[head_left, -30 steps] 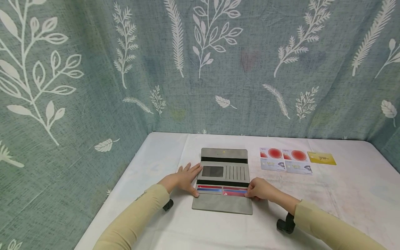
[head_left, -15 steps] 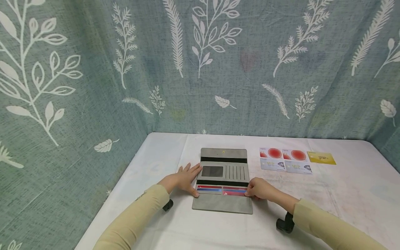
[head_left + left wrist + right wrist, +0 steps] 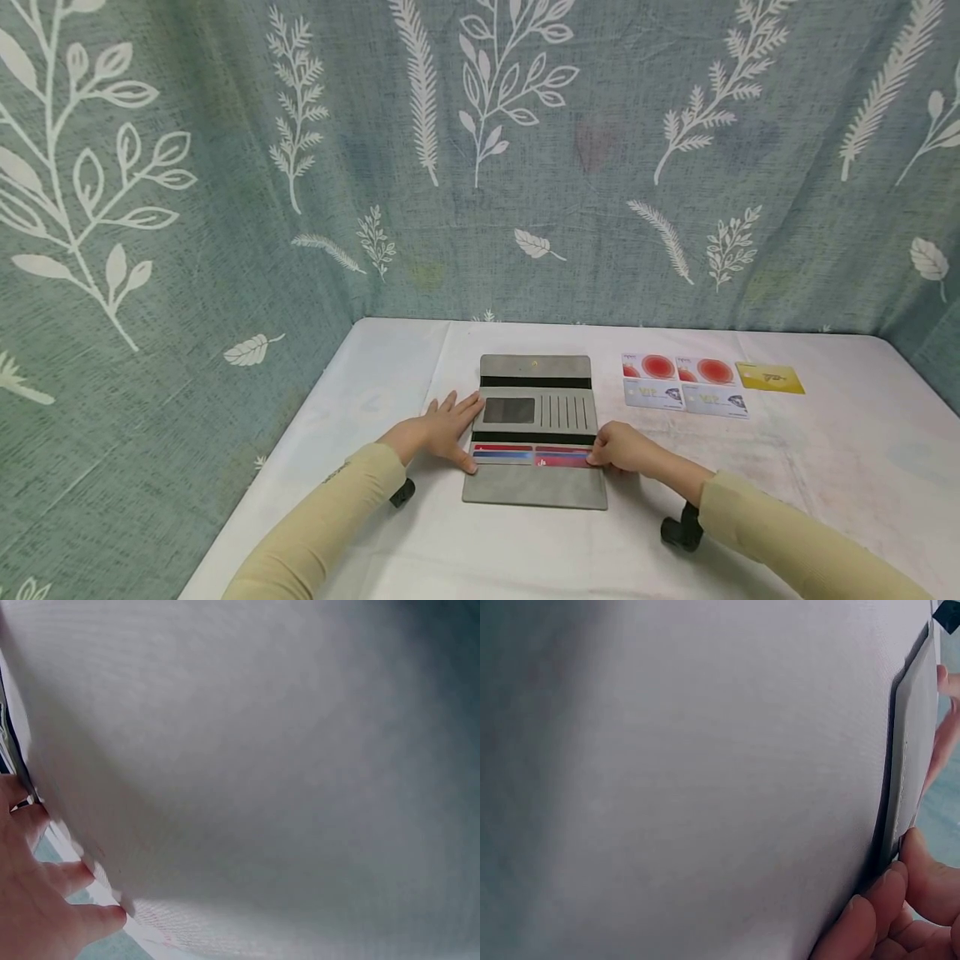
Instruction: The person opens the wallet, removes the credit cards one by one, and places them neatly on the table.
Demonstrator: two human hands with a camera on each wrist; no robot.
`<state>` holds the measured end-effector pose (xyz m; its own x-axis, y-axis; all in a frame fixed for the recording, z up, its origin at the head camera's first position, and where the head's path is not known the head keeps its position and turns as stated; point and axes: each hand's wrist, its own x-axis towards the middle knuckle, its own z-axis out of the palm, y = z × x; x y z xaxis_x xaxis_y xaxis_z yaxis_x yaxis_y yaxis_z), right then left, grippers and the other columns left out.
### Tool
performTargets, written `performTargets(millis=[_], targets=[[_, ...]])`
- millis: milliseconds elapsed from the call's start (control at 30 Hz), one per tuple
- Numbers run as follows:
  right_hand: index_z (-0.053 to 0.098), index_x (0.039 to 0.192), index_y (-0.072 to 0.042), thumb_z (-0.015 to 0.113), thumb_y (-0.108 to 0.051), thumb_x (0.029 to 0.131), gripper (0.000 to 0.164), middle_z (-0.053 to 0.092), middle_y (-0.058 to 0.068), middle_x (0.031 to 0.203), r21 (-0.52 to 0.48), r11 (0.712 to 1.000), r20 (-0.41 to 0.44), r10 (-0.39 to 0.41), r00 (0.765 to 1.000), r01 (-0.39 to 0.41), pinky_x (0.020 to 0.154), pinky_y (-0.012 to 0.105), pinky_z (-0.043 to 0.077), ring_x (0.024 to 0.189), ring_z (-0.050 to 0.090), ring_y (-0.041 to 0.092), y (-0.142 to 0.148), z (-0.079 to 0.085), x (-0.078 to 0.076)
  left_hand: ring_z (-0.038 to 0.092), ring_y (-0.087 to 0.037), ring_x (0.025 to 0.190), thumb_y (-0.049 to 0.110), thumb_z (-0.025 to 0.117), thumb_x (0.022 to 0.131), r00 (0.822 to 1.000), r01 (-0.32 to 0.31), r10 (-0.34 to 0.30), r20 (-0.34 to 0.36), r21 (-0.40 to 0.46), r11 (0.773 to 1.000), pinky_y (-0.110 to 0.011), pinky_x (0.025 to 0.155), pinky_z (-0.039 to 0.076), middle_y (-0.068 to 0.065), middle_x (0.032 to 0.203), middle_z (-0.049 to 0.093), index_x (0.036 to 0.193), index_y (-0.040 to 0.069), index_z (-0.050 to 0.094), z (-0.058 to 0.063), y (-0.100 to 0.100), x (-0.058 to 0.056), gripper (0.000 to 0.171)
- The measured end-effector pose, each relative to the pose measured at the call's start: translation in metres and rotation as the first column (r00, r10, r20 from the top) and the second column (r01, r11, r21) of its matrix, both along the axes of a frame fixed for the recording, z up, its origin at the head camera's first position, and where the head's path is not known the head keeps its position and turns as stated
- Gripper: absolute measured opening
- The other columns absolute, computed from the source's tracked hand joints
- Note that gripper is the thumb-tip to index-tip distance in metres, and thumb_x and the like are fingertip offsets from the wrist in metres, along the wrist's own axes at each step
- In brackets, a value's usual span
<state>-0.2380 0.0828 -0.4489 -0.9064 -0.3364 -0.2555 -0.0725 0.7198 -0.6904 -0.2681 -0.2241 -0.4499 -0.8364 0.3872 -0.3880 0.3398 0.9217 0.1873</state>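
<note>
A grey long wallet [image 3: 534, 487] lies unfolded on the table, with a dark window and several slim slots in its middle panel. Cards [image 3: 502, 456] in red, blue and pink show in the pockets of its lower panel. My left hand [image 3: 444, 432], fingers spread, rests along the wallet's left edge; its spread fingers also show in the left wrist view. At the right edge, my right hand [image 3: 624, 448] pinches the wallet beside the pink card [image 3: 561, 461], thumb on top and fingers curled by the edge, as the right wrist view shows. Its fingertips partly cover that card's end.
Two red-and-white cards [image 3: 705, 371], two silver VIP cards [image 3: 716, 400] and a gold card [image 3: 771, 377] lie at the back right of the white table [image 3: 525, 550]. A leaf-patterned green curtain [image 3: 480, 250] stands behind and at the left.
The right hand has moved very slightly upward at the wallet's right edge, and the wallet's lower right corner has lifted or shifted a little. The left hand stays in place.
</note>
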Motion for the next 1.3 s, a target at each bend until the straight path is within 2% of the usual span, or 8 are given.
performTargets(millis=[200, 367, 500, 833, 1300], targets=[[0.06, 0.064, -0.005, 0.071, -0.013, 0.078, 0.02, 0.046, -0.003, 0.053, 0.026, 1.0, 0.01, 0.012, 1.0, -0.013, 0.044, 0.021, 0.036, 0.049, 0.041, 0.01, 0.0, 0.0, -0.002, -0.002, -0.038, 0.139, 0.057, 0.073, 0.064, 1.0, -0.009, 0.009, 0.003, -0.004, 1.0, -0.057, 0.108, 0.002, -0.001, 0.155, 0.004, 0.148, 0.015, 0.011, 0.004, 0.002, 0.002, 0.114], [0.06, 0.061, -0.005, 0.074, -0.015, 0.075, 0.023, 0.044, -0.004, 0.051, 0.034, 0.999, -0.005, 0.01, 1.0, -0.009, 0.043, 0.02, 0.033, 0.047, 0.04, 0.009, -0.002, 0.001, -0.002, -0.002, -0.037, 0.139, 0.058, 0.073, 0.063, 1.0, -0.016, 0.016, 0.002, -0.01, 1.0, -0.057, 0.109, 0.002, -0.001, 0.155, 0.004, 0.148, 0.015, 0.011, 0.003, 0.002, 0.001, 0.114], [0.061, 0.062, -0.004, 0.073, -0.013, 0.077, 0.021, 0.045, -0.003, 0.051, 0.024, 1.0, -0.031, 0.004, 1.0, -0.003, 0.043, 0.021, 0.034, 0.046, 0.041, 0.01, -0.003, 0.001, -0.002, -0.002, -0.037, 0.139, 0.058, 0.073, 0.063, 1.0, -0.017, 0.017, 0.001, -0.006, 1.0, -0.057, 0.109, 0.002, -0.001, 0.155, 0.004, 0.148, 0.015, 0.011, 0.002, 0.002, 0.001, 0.114], [0.058, 0.065, -0.003, 0.067, -0.012, 0.082, 0.021, 0.045, -0.001, 0.053, 0.03, 0.999, -0.018, 0.026, 0.999, -0.026, 0.044, 0.022, 0.038, 0.048, 0.043, 0.011, -0.002, 0.0, -0.003, -0.001, -0.038, 0.139, 0.057, 0.074, 0.063, 1.0, -0.002, 0.002, 0.006, -0.011, 1.0, -0.057, 0.109, 0.002, -0.002, 0.155, 0.004, 0.148, 0.014, 0.01, 0.005, 0.003, 0.003, 0.115], [0.055, 0.072, -0.004, 0.057, -0.015, 0.091, 0.022, 0.052, 0.001, 0.052, -0.039, 0.999, 0.102, 0.027, 0.994, -0.023, 0.043, 0.023, 0.044, 0.043, 0.048, 0.01, 0.002, -0.001, -0.016, 0.001, -0.038, 0.139, 0.057, 0.074, 0.063, 1.0, 0.002, -0.003, -0.005, -0.024, 1.0, -0.058, 0.108, 0.004, -0.002, 0.155, 0.006, 0.148, 0.013, 0.012, 0.006, 0.003, 0.004, 0.114]])
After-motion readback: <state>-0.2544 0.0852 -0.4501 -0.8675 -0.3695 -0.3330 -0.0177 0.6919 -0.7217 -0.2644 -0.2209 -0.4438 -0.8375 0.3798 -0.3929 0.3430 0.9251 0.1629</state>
